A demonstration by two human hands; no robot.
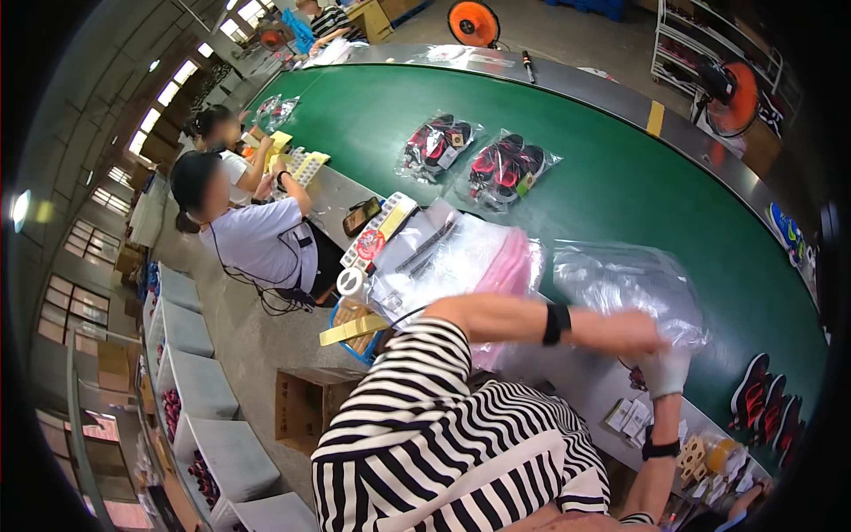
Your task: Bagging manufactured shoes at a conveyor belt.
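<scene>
Over the near edge of the green conveyor belt, my left hand (631,333) reaches across to the right, with a black band on its wrist. Its fingers look curled at the near end of a clear plastic bag (620,273), though motion blurs them. My right hand (667,372), in a white glove, meets it from below; its fingers are largely hidden. The bag spreads away over the belt, and glare hides whether anything is inside. To the left lies a stack of clear plastic bags (434,275), beside a pink sheet (507,268).
Two bagged pairs of red-black shoes (436,146) (507,170) lie on the belt (612,177). Loose shoes (764,403) stand at right. Co-workers (257,230) sit at left. A cardboard box (306,408) and grey bins (208,381) stand behind; an orange fan (473,24) is across.
</scene>
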